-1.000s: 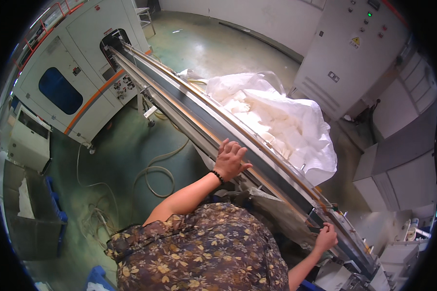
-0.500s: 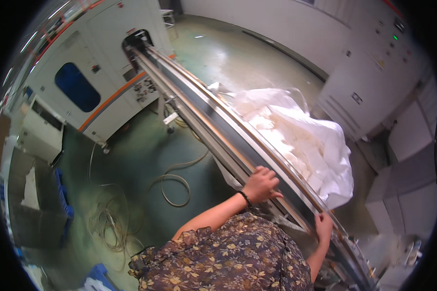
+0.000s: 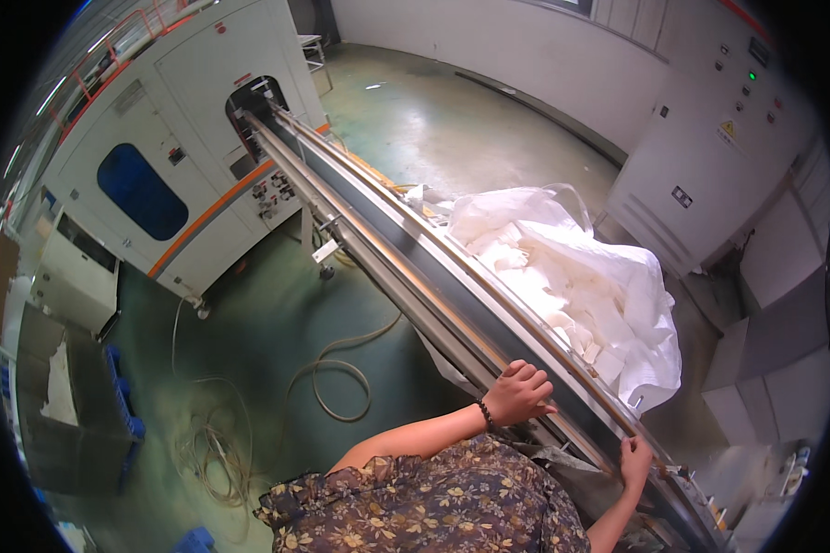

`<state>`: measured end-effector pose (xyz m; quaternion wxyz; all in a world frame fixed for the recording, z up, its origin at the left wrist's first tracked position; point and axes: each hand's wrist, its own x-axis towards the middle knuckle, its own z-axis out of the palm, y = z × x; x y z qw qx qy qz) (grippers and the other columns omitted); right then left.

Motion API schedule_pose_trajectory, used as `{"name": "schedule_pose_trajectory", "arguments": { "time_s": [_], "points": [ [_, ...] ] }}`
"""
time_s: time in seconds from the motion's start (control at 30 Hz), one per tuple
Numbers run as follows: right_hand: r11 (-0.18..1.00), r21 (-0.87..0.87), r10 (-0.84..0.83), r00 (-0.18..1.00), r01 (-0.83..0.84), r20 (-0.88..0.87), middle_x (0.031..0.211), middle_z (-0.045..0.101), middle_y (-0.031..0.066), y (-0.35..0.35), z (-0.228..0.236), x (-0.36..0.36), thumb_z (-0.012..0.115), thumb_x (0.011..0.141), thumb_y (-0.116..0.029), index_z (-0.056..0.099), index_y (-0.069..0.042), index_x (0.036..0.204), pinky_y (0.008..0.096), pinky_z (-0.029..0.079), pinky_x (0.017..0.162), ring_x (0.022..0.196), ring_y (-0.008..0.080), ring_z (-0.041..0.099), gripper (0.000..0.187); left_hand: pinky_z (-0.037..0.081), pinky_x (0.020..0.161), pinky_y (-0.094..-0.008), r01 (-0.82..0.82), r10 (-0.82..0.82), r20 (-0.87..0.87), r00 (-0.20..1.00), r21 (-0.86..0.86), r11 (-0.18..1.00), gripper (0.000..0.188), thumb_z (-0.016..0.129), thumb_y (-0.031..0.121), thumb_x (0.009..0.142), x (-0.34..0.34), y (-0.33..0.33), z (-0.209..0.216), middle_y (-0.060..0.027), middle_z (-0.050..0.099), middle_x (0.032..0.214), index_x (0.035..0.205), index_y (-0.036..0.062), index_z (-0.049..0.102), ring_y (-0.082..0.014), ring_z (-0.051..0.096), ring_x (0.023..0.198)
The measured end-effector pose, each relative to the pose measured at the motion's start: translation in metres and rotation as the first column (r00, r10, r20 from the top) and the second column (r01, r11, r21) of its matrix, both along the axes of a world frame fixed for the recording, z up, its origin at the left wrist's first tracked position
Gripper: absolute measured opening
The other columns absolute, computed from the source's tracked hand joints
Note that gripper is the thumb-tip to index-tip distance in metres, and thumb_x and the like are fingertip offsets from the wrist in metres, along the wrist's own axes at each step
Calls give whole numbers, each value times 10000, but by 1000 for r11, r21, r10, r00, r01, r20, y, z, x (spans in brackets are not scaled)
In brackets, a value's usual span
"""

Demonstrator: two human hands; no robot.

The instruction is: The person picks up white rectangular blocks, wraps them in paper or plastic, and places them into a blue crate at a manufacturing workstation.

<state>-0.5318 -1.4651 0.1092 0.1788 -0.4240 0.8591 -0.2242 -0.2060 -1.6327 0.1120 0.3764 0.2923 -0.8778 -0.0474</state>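
Note:
A long, narrow conveyor [image 3: 406,244] with a dark belt runs diagonally from a white machine at the far left down to my right side. My left hand [image 3: 518,394] is closed, fingers curled over the near side rail, and a dark beaded bracelet circles that wrist. On the far rail, a little nearer to me, rests my right hand [image 3: 636,458], its fingers bent and closed against the edge. Around both hands the belt carries nothing that I can make out.
Beyond the conveyor stands a large white sack [image 3: 650,304] full of pale pieces. The white machine [image 3: 203,138] has a blue window. Hoses [image 3: 341,378] lie coiled on the green floor [image 3: 277,323]. A control cabinet [image 3: 682,175] with a green light stands at right.
The view has shifted, so most of the scene sits lower in the picture. Both hands appear lower and farther right, still at the two rails.

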Motion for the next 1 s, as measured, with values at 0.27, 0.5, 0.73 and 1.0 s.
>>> {"name": "schedule_pose_trajectory", "arguments": {
  "time_s": [0.27,0.5,0.73,1.0],
  "points": [
    [997,-76,-18,988,6,-155,726,595,194,1,22,19,628,909,-209,595,30,820,423,450,667,679,344,565,256,376,929,-366,-23,23,-16,1000,-37,999,372,666,505,827,-5,3,-14,-23,499,867,868,151,559,-204,521,908],
    [985,-156,57,990,-77,-131,736,592,206,5,6,4,619,916,-173,580,38,824,434,444,669,693,347,573,234,368,1029,-407,-65,64,31,997,45,997,394,660,498,825,-6,15,-1,-57,514,907,884,125,550,-238,521,997],
    [942,-264,183,976,-209,-118,704,563,203,4,-9,-6,602,933,-176,553,45,786,457,421,651,669,368,544,270,322,1115,-434,-163,162,69,984,9,987,395,727,434,763,-12,27,3,-74,529,933,883,105,543,-265,521,1043],
    [971,-119,209,978,-206,15,754,609,231,2,-7,-8,561,950,-279,575,36,756,496,428,690,749,419,575,370,268,1151,-457,-321,302,285,910,21,947,434,730,476,749,-24,33,-4,-80,553,979,919,113,566,-271,527,1102]
  ]
}}
